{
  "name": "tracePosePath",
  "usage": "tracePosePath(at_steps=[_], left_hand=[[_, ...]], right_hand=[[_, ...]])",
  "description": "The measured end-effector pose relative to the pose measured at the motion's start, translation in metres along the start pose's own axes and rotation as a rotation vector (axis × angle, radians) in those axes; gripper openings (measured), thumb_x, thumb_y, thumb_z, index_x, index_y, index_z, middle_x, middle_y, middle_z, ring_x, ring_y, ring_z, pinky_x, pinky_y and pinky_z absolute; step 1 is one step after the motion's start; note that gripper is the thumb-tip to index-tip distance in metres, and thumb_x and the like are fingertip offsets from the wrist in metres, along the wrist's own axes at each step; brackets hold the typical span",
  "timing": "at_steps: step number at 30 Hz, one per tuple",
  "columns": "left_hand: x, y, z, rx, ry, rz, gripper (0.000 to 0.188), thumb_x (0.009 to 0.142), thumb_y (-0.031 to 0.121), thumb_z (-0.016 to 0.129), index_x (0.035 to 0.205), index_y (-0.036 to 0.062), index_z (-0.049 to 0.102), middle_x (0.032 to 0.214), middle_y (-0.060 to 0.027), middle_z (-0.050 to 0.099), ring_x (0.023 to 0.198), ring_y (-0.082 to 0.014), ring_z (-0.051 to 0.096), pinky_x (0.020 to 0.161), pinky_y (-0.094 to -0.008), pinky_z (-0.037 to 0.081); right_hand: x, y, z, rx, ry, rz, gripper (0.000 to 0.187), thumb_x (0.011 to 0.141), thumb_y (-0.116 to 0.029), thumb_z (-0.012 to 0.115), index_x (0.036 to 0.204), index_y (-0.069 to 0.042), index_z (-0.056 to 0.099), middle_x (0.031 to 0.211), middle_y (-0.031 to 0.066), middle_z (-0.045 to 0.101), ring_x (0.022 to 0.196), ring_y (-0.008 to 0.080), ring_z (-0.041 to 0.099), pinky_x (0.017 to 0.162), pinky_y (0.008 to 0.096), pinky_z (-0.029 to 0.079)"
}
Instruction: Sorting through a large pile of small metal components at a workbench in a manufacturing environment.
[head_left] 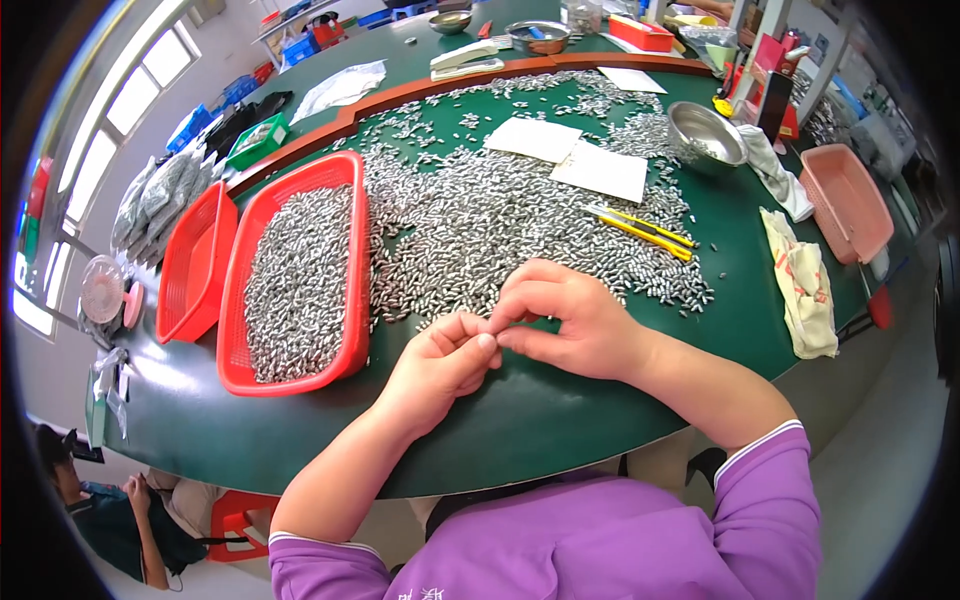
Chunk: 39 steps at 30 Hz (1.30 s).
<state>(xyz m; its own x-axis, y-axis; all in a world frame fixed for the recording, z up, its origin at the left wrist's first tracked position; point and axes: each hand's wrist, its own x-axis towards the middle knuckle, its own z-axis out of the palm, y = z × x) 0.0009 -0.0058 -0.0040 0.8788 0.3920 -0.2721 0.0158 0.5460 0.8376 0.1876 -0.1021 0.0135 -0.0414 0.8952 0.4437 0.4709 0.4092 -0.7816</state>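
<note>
At the far left of the frame an empty red basket (195,262) is seen, and just to its right a second red basket (345,262) filled with small silver metal pieces. Further right, a wide heap of loose metal pieces (480,225) is spread over the green table (540,420), reaching nearly to the hands at the centre.

The step in hand is judged to be the handling of single pieces picked from the heap, one by one, with finished ones presumably gathered in the filled basket. The next move would call for a fine pinch and a short reach, since the pieces are tiny and lie close together.

The left hand (440,365) is curled, its fingertips drawn together against those of the right hand (565,320), which is likewise closed in a pinch. Something very small appears to be held where the fingertips meet, but it cannot be made out.

To the right, two yellow utility knives (645,230) lie beside white paper sheets (600,170); a steel bowl (705,135) and a pink tray (850,205) are set toward the upper right.
</note>
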Motion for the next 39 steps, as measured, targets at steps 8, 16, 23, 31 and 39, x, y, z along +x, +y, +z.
tracePosePath(at_steps=[8, 16, 23, 31, 39], left_hand=[[0.000, -0.002, 0.000, 0.095, 0.054, 0.061, 0.007, 0.096, 0.013, 0.055, 0.099, 0.0071, 0.055, 0.079, -0.0007, 0.057, 0.054, -0.0029, 0.037, 0.048, -0.0181, 0.028], [0.001, -0.003, -0.001, 0.093, 0.040, 0.058, 0.005, 0.096, 0.012, 0.054, 0.099, 0.0073, 0.054, 0.078, -0.0013, 0.057, 0.054, -0.0038, 0.038, 0.048, -0.0188, 0.028], [0.000, -0.003, -0.005, 0.092, 0.031, 0.055, 0.008, 0.097, 0.013, 0.053, 0.101, 0.0059, 0.054, 0.080, -0.0015, 0.056, 0.053, -0.0044, 0.037, 0.049, -0.0196, 0.028], [0.002, 0.004, 0.000, -0.025, 0.069, 0.047, 0.016, 0.092, 0.004, 0.050, 0.108, 0.0035, 0.052, 0.094, -0.0046, 0.057, 0.067, -0.0087, 0.045, 0.059, -0.0213, 0.037], [0.004, 0.003, -0.006, -0.085, 0.083, 0.034, 0.016, 0.093, 0.000, 0.050, 0.109, 0.0037, 0.052, 0.100, -0.0075, 0.060, 0.081, -0.0116, 0.059, 0.071, -0.0225, 0.051]], right_hand=[[0.000, 0.005, -0.002, 0.057, -0.038, 0.012, 0.011, 0.080, -0.007, 0.069, 0.090, -0.007, 0.066, 0.092, 0.0047, 0.057, 0.085, 0.0164, 0.060, 0.074, 0.0287, 0.050], [0.000, 0.012, -0.005, 0.142, -0.106, 0.044, 0.010, 0.084, -0.010, 0.069, 0.093, -0.006, 0.066, 0.092, 0.0051, 0.057, 0.083, 0.0148, 0.060, 0.074, 0.0281, 0.051], [0.000, 0.014, -0.004, 0.208, -0.118, 0.041, 0.011, 0.084, -0.010, 0.069, 0.093, -0.005, 0.065, 0.092, 0.0047, 0.057, 0.081, 0.0144, 0.060, 0.073, 0.0283, 0.051], [0.009, 0.005, -0.032, -0.010, 0.258, -0.004, 0.009, 0.084, -0.010, 0.068, 0.092, -0.007, 0.063, 0.086, 0.0031, 0.059, 0.078, 0.0130, 0.059, 0.072, 0.0273, 0.049], [0.004, 0.038, -0.201, -0.531, 1.064, 0.176, 0.019, 0.089, -0.021, 0.066, 0.094, -0.003, 0.064, 0.083, 0.0024, 0.067, 0.076, 0.0097, 0.062, 0.071, 0.0248, 0.049]])
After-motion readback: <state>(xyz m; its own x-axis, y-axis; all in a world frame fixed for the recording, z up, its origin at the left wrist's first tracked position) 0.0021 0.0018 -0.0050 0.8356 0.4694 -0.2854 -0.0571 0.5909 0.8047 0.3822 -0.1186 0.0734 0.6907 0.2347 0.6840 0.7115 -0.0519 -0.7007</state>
